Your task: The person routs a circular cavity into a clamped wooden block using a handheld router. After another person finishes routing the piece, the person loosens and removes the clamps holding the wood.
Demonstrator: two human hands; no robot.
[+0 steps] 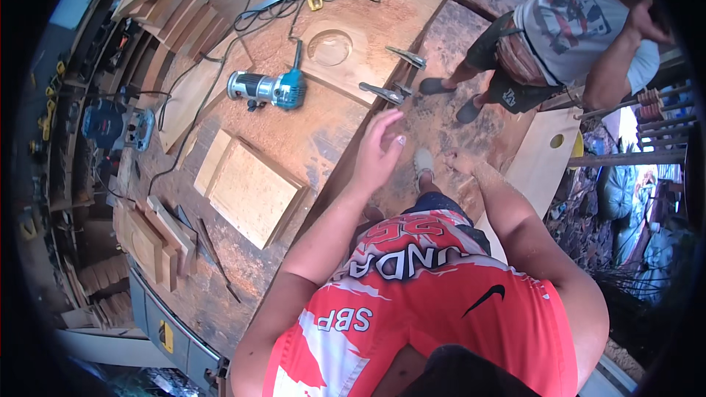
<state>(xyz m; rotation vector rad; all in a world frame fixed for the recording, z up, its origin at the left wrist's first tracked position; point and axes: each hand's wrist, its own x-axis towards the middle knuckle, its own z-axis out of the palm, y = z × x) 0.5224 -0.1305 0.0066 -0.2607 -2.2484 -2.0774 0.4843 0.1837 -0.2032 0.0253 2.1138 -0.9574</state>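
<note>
My left hand (379, 153) is held out beside the workbench edge with its fingers stretched and nothing in them. Just beyond its fingertips, a metal clamp (382, 93) grips the bench edge; another clamp (407, 56) sits farther along. The clamps are at a wooden board (349, 77) with a round recess (331, 48) cut in it. My right hand (462, 162) hangs low over the dusty floor, apart from the bench; its fingers are too foreshortened to read. A teal and silver trim router (268, 88) lies on its side on the bench.
Stacked wood blocks (250, 187) lie on the workbench (327, 143), with more boards (151, 242) at the near left. A blue power tool (114, 126) stands at the left. Cords (254, 0) tangle at the far end. Another person (566, 22) stands at the upper right.
</note>
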